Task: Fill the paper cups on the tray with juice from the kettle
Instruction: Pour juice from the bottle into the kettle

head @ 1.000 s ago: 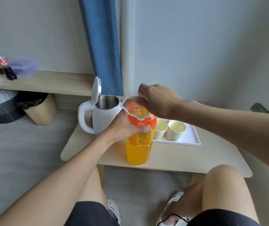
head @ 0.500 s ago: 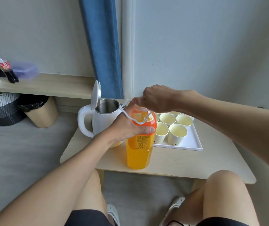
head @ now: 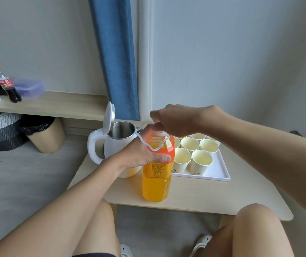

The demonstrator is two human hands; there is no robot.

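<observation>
An orange juice bottle (head: 155, 184) stands upright near the front edge of the small wooden table (head: 213, 195). My left hand (head: 139, 153) grips its upper body, with a white carry strap looped over the hand. My right hand (head: 172, 120) pinches the white cap (head: 160, 133) on top. Just behind stands the white kettle (head: 115, 143), lid flipped up, steel inside showing. Several empty paper cups (head: 201, 161) stand on the white tray (head: 220, 172) to the right.
A low wooden shelf (head: 55, 104) at the left carries cola bottles (head: 9, 86), a purple box and a white cup. A woven basket (head: 0, 130) and a bin (head: 44, 134) sit beneath it. A blue curtain (head: 115, 58) hangs behind the kettle. My knees are below the table's front edge.
My view has tilted up, bringing more cups into sight. My right hand has turned on the cap, which now shows below the fingers. The left hand keeps its grip on the bottle.
</observation>
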